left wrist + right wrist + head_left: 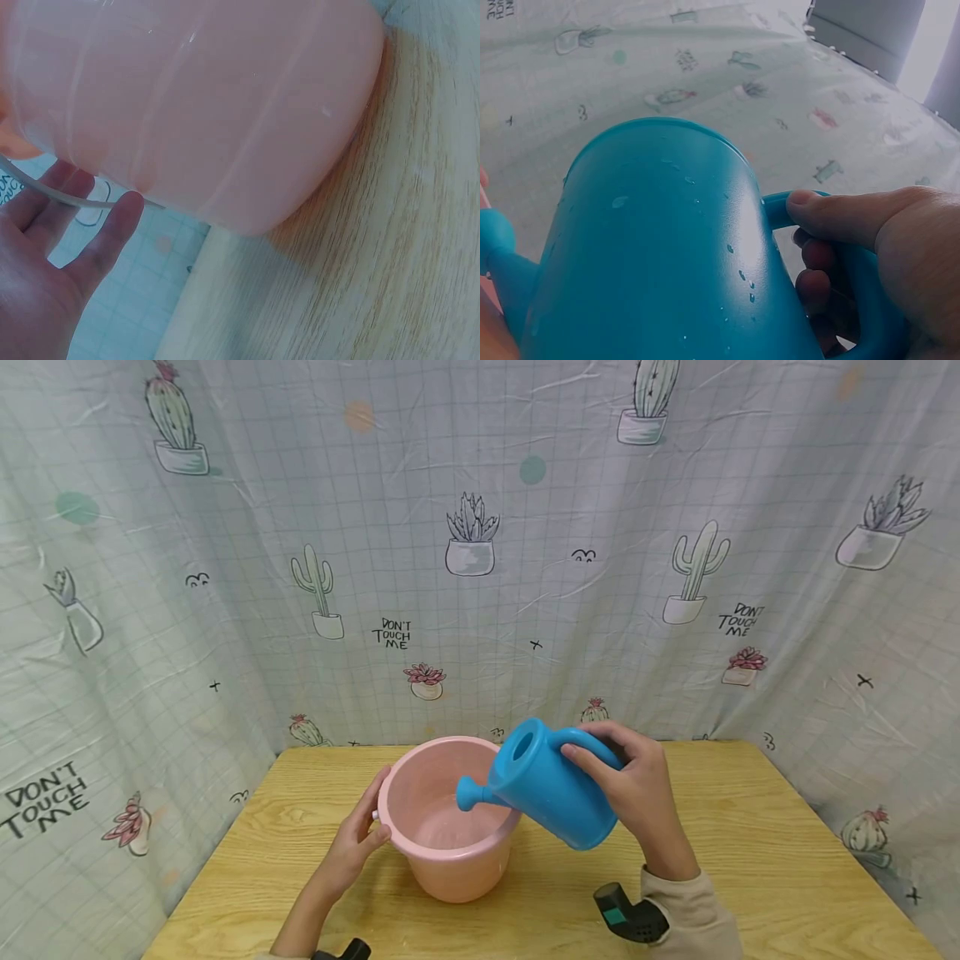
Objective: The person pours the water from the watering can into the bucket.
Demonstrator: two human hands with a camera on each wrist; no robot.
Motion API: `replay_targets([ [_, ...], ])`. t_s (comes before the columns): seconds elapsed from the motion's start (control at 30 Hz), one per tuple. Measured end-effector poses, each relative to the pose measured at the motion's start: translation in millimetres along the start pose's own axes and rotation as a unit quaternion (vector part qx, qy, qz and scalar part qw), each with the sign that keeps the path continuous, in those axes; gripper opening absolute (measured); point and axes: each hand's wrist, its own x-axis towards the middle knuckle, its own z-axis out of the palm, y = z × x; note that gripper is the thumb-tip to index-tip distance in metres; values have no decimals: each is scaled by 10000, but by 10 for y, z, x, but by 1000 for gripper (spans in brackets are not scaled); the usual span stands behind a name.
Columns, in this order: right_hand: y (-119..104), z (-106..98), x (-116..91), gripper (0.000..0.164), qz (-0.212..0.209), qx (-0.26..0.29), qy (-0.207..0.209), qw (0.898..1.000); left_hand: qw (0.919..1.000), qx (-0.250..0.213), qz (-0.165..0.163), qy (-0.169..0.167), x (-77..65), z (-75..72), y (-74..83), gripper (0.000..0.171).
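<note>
A pink bucket [461, 872] stands upright on the table. My left hand [355, 842] rests against the left of its rim, fingers spread along the outside. In the left wrist view, the fingertips of this hand [56, 255] touch the bucket wall [202, 97] beside its thin handle [45, 189]. My right hand [637, 777] grips the handle of a blue watering can [558, 793], tilted left with its spout over the bucket's opening. Drops dot the can [660, 247] in the right wrist view, where the thumb of the right hand [885, 232] lies on top of the handle. No stream of water is discernible.
The wooden table [750, 843] reaches back to a hanging curtain [525, 593] printed with cacti, which also encloses both sides. A black wrist device [630, 914] sits on the right sleeve [693, 914], above the table's front part.
</note>
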Motion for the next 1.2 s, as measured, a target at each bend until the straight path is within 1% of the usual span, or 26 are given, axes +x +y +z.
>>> replay_targets([
  [0.3,-41,1,10,21,-191,15,-21,9998,10000,-26,17,0,-6,6,11,68],
  [0.53,-82,4,5,21,-225,31,-14,9997,10000,-2,24,-15,-10,-12,-32,68],
  [0.67,-96,4,11,21,-278,9,-18,9996,10000,15,22,-1,-6,-11,-16,68],
  [0.97,-74,-3,32,21,-302,-46,-97,9995,10000,-4,-38,25,15,24,8,68],
  [1.2,-68,16,42,22,-350,17,-127,9993,9999,97,-24,32,3,-10,-14,68],
])
